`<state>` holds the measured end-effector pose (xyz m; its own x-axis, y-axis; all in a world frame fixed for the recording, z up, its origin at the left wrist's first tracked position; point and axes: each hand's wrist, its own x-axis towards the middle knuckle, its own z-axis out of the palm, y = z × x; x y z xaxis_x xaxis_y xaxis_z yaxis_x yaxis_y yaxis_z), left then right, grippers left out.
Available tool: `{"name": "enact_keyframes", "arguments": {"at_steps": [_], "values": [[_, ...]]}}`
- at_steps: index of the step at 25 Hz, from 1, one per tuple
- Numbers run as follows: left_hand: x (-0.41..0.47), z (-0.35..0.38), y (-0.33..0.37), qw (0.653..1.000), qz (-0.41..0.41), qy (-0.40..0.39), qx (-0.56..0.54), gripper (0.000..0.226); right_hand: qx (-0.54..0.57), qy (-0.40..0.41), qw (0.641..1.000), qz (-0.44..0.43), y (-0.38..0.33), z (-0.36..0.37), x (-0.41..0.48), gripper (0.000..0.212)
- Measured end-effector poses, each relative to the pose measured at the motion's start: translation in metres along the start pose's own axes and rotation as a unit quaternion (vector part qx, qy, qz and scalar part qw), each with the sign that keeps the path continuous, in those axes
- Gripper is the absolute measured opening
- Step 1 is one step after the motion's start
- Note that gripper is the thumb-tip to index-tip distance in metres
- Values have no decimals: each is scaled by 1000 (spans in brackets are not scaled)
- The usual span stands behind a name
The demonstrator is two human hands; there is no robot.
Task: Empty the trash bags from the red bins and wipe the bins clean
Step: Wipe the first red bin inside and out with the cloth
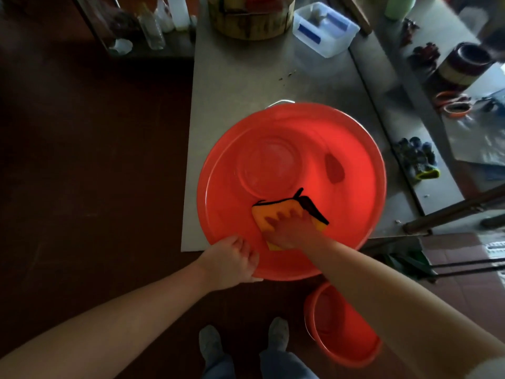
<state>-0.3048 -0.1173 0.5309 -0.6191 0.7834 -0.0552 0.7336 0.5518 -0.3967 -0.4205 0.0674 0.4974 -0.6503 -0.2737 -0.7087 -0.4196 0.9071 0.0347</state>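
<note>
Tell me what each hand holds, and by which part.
The left hand grips the red bin by its near rim. The right hand presses the orange cloth against the bin's inner wall.

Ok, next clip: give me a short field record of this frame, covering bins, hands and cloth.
surface: grey table
bin in work: red bin, on the table, no bag visible inside
left hand: grips the near rim
right hand: presses the cloth against the inner wall, fingers spread
cloth: orange, black edging
other bin: second red bin, on the floor by the feet
</note>
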Motion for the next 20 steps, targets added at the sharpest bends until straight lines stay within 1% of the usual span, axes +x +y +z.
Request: {"name": "enact_keyframes", "arguments": {"at_steps": [3,5,7,9,11,14,15,17,20], "values": [[-1,-12,-7,999,32,-26,19,64,10,-13,999,-36,2,9,-50,71],[-2,-23,-14,997,47,-49,24,55,12,-42,996,-75,9,10,-78,79],[-7,-31,-25,994,60,-80,32,54,-21,-54,992,-111,18,10,-98,90],[-18,-39,-45,993,68,-90,43,52,-85,-29,988,-125,23,8,-111,95],[-33,-45,-70,992,69,-98,51,50,-136,11,984,-119,24,9,-119,94],[-53,-53,-104,987,68,-122,82,25,-193,69,974,-96,21,11,-122,88],[-59,-54,-111,985,67,-133,91,21,-209,98,969,-93,18,13,-122,84],[-66,-57,-119,984,62,-132,102,23,-231,145,958,-89,14,18,-121,77],[-70,-59,-118,987,46,-129,90,35,-251,139,955,-78,13,14,-123,76]]}}
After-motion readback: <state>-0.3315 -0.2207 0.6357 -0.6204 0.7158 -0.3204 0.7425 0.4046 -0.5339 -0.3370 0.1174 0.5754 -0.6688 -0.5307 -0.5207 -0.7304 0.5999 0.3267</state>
